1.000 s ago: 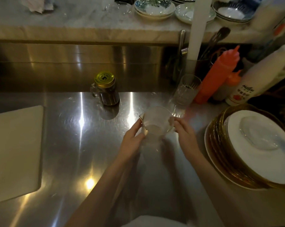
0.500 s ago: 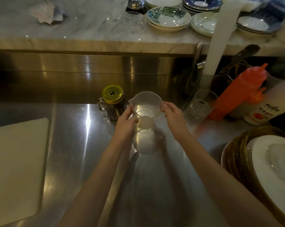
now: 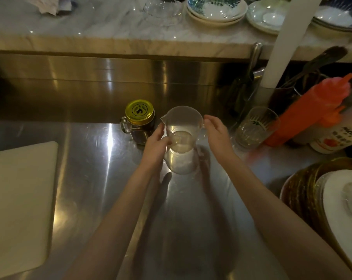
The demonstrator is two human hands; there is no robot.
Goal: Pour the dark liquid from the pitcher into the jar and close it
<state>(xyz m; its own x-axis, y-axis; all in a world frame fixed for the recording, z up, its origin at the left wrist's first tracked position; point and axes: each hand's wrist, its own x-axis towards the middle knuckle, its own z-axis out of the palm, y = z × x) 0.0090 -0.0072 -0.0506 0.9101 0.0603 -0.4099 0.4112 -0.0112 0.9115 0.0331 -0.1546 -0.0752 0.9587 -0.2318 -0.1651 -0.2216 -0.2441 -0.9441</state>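
A clear plastic pitcher (image 3: 182,126) stands upright on the steel counter (image 3: 102,178), nothing dark visible inside, its spout pointing left. My left hand (image 3: 156,145) touches its left side, fingers curled against the wall. My right hand (image 3: 216,134) hovers just off its right side, fingers apart and empty. A glass handled jar (image 3: 138,126) holding dark liquid stands immediately left of the pitcher, with a gold lid (image 3: 139,111) on top.
A pale cutting board (image 3: 19,203) lies at the left. An empty glass (image 3: 253,128), an orange squeeze bottle (image 3: 312,110) and a white bottle (image 3: 336,136) stand at the right. Stacked plates (image 3: 328,209) fill the near right. Bowls (image 3: 215,9) sit on the marble ledge.
Both hands moved the pitcher away from me until it stood beside the jar. My right hand has since come off its side.
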